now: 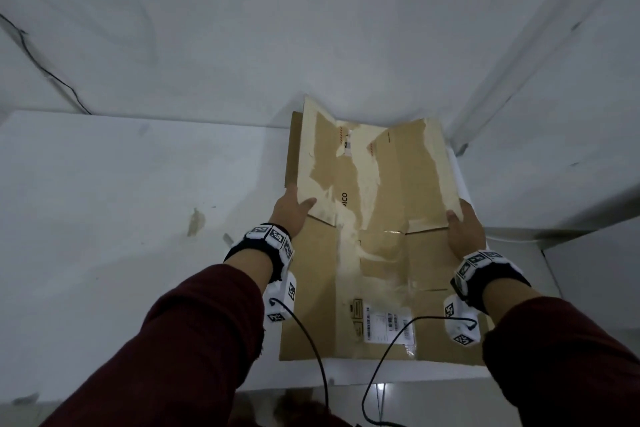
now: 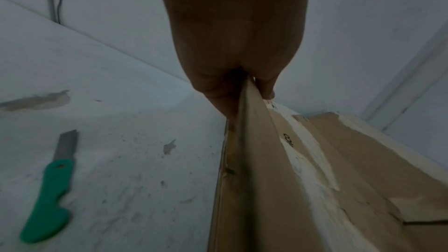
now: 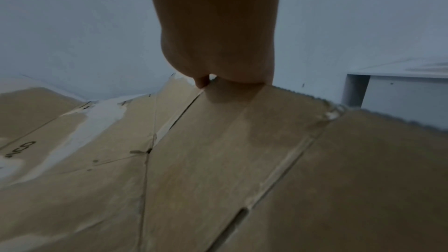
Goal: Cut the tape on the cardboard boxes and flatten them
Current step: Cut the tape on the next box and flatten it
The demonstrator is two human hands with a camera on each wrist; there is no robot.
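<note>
A flattened brown cardboard box [image 1: 377, 253] with torn tape patches and a shipping label lies on the right part of the white table [image 1: 121, 201]. My left hand [image 1: 292, 208] grips its left edge, thumb on top and fingers underneath; the left wrist view shows that edge [image 2: 244, 141] pinched and lifted slightly off a second cardboard layer below. My right hand [image 1: 464, 229] grips the right edge, thumb on top; in the right wrist view the hand [image 3: 218, 60] meets the cardboard [image 3: 218, 160] at its far rim. A green-handled utility knife [image 2: 48, 194], blade out, lies on the table left of the box.
White walls close in behind and to the right, forming a corner at the box's far end. A second white table [image 3: 400, 83] stands to the right. Dark cables [image 1: 374, 374] hang from my wrist cameras over the table's near edge.
</note>
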